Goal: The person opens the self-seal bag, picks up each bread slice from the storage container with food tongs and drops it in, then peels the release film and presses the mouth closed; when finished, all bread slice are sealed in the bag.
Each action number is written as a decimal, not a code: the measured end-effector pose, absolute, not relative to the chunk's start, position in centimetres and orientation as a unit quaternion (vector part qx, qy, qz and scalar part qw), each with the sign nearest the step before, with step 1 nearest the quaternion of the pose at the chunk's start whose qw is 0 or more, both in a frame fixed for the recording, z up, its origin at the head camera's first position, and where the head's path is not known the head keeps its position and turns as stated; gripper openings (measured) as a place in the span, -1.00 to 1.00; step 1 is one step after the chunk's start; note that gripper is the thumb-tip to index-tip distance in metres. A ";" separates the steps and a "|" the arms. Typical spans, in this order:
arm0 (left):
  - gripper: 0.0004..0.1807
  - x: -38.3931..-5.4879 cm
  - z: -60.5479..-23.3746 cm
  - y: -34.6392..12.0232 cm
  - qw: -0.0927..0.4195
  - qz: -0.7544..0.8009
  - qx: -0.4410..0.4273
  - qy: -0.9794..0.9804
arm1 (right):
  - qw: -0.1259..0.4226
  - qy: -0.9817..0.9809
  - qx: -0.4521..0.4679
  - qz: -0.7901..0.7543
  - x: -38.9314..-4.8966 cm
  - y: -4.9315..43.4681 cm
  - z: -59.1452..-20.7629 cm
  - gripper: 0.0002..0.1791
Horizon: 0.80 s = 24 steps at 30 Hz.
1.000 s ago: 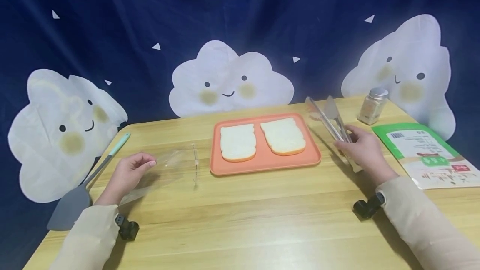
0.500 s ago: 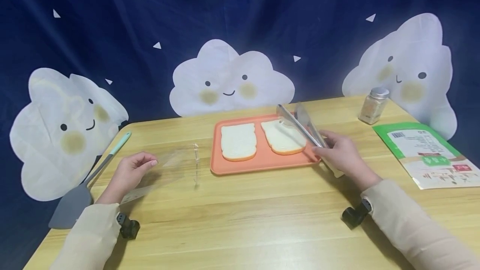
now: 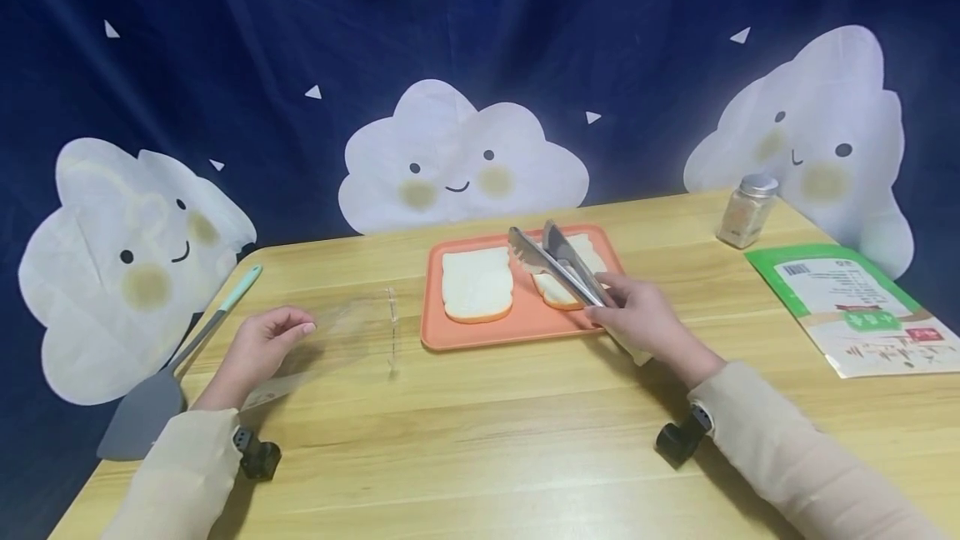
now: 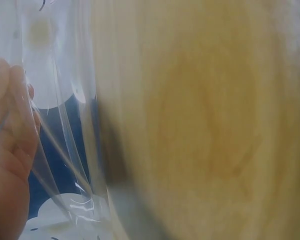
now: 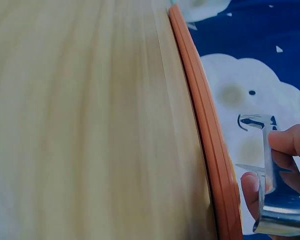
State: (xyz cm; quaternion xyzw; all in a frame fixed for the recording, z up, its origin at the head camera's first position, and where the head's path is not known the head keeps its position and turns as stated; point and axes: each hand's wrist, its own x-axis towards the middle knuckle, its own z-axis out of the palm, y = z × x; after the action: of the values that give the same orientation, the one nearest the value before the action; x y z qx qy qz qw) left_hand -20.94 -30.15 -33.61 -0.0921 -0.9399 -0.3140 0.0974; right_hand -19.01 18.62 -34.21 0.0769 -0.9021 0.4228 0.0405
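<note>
My left hand pinches a clear plastic bag by its near end, thumb against fingers. The bag stretches rightward over the table, its far end facing the tray. In the left wrist view its creased film lies across the fingers. My right hand grips metal tongs around the middle. Their two arms stand apart, tips pointing to the far left over an orange tray. On that tray lie a left bread slice and a right bread slice, the latter partly hidden behind the tongs.
A grey spatula with a mint handle lies at the table's left edge. A glass jar with a silver lid stands at the back right, beyond a flat green and white packet. A dark blue cloud-print curtain hangs behind the table.
My right hand has carried the tongs leftward, from beside the tray's right edge to over the right bread slice. My left hand and the bag have stayed almost still.
</note>
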 end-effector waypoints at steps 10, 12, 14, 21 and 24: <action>-0.74 -20.9 -33.6 -30.2 0.093 -0.311 -0.089 -0.942 | -0.008 -0.883 0.101 0.459 -18.9 16.8 -34.2 -0.42; -0.75 -20.9 -33.6 -30.2 0.095 -0.310 -0.091 -0.942 | -0.021 -0.876 0.097 0.471 -18.9 16.5 -34.3 -0.48; -0.76 -20.9 -33.6 -30.2 0.096 -0.309 -0.092 -0.942 | -0.027 -0.874 0.095 0.477 -19.0 16.2 -34.4 -0.48; -0.75 -20.9 -33.6 -30.1 0.092 -0.310 -0.088 -0.942 | -0.032 -0.894 0.088 0.439 -19.3 15.7 -34.1 -0.40; -0.76 -20.8 -33.4 -30.1 0.091 -0.311 -0.087 -0.942 | -0.027 -0.902 0.089 0.421 -19.5 15.6 -34.1 -0.42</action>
State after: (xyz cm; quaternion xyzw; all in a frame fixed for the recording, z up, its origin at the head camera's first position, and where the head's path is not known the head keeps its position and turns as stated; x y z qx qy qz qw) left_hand -20.82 -30.08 -33.40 -0.0874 -0.9418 -0.3115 0.0912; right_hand -19.54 15.60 -34.07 0.0894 -0.9022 0.4211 -0.0274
